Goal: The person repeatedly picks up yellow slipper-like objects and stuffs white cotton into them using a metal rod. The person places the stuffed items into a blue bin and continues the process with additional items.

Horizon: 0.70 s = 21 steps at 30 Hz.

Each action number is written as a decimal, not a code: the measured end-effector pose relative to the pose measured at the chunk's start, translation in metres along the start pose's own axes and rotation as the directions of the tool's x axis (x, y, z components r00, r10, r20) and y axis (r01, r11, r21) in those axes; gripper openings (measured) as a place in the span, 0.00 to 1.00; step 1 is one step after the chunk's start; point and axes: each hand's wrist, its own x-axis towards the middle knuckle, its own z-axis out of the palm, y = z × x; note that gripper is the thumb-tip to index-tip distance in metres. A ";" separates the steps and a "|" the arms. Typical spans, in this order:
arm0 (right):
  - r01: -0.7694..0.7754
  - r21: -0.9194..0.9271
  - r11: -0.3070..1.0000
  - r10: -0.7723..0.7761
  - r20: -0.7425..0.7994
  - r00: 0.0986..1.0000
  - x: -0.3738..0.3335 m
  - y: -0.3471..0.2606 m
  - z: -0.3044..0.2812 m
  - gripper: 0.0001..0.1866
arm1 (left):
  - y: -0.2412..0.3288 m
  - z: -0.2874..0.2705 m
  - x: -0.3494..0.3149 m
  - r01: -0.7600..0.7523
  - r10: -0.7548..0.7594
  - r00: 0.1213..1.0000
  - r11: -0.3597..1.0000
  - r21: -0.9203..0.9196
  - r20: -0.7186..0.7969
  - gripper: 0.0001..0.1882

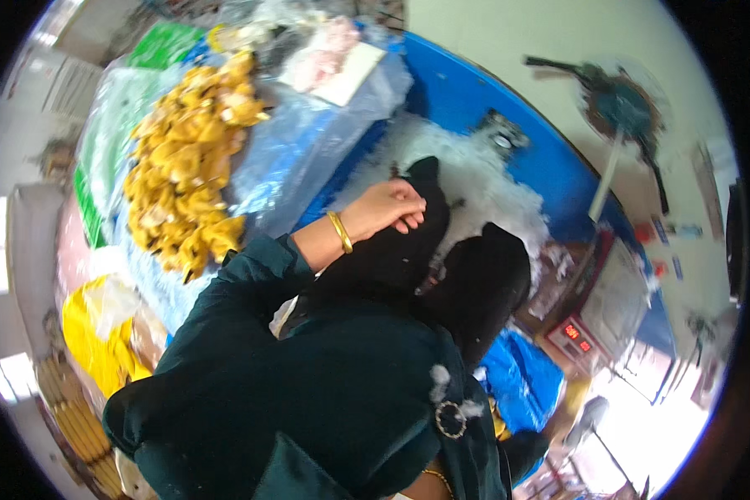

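My left hand [385, 208], with a gold-coloured bangle [339, 232] at its wrist, hovers over or rests on my dark-trousered left leg [417, 237]. Its fingers are curled in; whether anything small is inside them is hidden. My right hand does not show. Beyond my knees lies a loose heap of white fluffy stuffing [492, 192] against a blue panel [550, 158]. To the left of my hand, a large pile of yellow plush pieces [183, 158] rests on clear plastic sheeting [279, 162].
Pale pink fluffy pieces and a white card [354, 73] lie at the far side. A device with a red digital display [573, 335] stands at right, near a blue plastic bag [521, 375]. A fan-like dark object [625, 108] stands on the floor. Yellow fabric [100, 333] lies at left.
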 end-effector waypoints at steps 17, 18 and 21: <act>-0.241 0.415 0.877 0.313 -0.113 0.943 -0.037 0.097 0.030 0.18 | 0.050 -0.286 -0.037 0.617 0.859 0.345 0.095 0.781 -0.377 0.17; -0.167 0.392 0.905 0.240 -0.144 0.960 -0.028 0.021 0.042 0.18 | 0.053 -0.280 -0.051 0.472 0.925 0.228 0.169 0.865 -0.305 0.14; 0.031 0.338 0.941 -0.021 -0.033 0.999 -0.047 -0.151 0.049 0.18 | 0.066 -0.223 -0.057 -0.297 0.594 0.428 0.804 0.515 -0.681 0.15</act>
